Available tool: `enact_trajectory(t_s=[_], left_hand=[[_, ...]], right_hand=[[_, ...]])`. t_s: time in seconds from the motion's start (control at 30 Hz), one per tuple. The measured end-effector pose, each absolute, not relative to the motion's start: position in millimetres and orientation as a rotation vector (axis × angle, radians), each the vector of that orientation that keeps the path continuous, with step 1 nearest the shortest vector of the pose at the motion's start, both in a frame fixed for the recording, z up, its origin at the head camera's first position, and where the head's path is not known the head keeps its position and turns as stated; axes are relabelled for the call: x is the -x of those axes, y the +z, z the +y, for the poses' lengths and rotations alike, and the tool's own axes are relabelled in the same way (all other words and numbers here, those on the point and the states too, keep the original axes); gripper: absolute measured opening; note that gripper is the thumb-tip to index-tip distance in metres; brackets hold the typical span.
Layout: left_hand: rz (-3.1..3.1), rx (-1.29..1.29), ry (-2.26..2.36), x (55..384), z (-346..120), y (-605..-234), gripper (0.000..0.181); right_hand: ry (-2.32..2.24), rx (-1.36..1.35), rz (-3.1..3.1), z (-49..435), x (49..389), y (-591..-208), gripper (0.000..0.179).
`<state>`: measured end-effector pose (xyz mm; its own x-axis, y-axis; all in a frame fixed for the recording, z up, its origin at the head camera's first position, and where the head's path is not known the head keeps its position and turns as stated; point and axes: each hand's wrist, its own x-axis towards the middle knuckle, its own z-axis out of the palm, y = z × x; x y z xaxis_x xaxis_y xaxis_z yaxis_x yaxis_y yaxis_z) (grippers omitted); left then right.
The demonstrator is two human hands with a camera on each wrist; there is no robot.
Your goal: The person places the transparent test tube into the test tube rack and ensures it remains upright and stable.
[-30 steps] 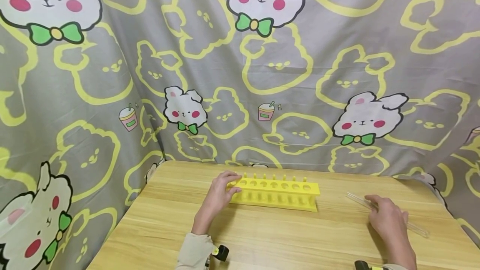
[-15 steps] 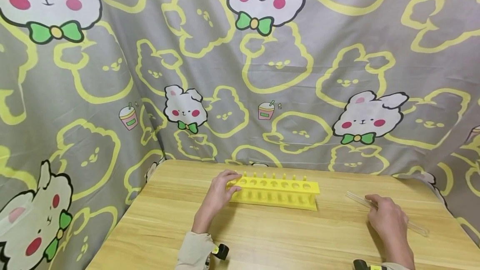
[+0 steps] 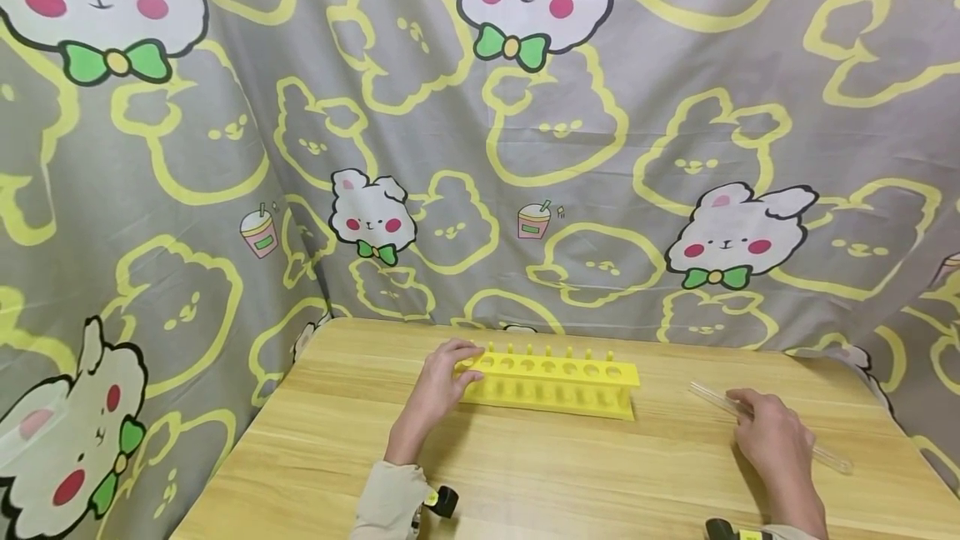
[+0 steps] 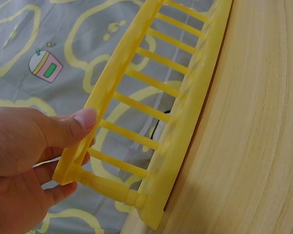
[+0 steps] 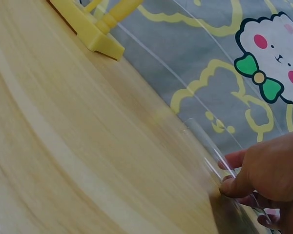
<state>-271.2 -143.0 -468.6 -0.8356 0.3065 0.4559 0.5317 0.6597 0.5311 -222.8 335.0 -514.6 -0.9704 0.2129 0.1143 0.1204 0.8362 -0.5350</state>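
Note:
A yellow test tube rack (image 3: 558, 380) stands on the wooden table, with a row of round holes and short pegs along its back. My left hand (image 3: 435, 386) grips its left end; the left wrist view shows the thumb (image 4: 83, 122) on the upper bar of the rack (image 4: 112, 80) and fingers curled underneath. To the right, my right hand (image 3: 776, 436) pinches a clear glass test tube (image 3: 712, 396) around its middle. The tube (image 5: 205, 141) slants low over the tabletop, and its middle is hidden behind the hand. No tubes show in the rack's visible holes.
The table (image 3: 525, 473) ends at the back and left against a grey curtain (image 3: 450, 140) with rabbit prints. Black wrist cameras (image 3: 444, 502) sit at both cuffs.
My right hand and the test tube have shifted very slightly left. The left hand and the rack have stayed in place.

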Motion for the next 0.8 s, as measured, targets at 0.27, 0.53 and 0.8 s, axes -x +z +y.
enact_trajectory(t_s=[0.27, 0.53, 0.8], left_hand=[[-2.557, 0.654, -0.962, 270.9, -142.3, -468.3, 0.036], [-2.548, 0.659, -0.969, 270.7, -142.2, -468.3, 0.037], [-2.554, 0.658, -0.958, 270.9, -142.9, -468.5, 0.036]], right_hand=[[0.82, 0.234, -2.854, 334.7, 222.1, -514.3, 0.044], [0.808, 0.202, -2.839, 334.2, 220.3, -509.8, 0.044], [0.8, 0.163, -2.756, 334.8, 217.2, -505.5, 0.045]])
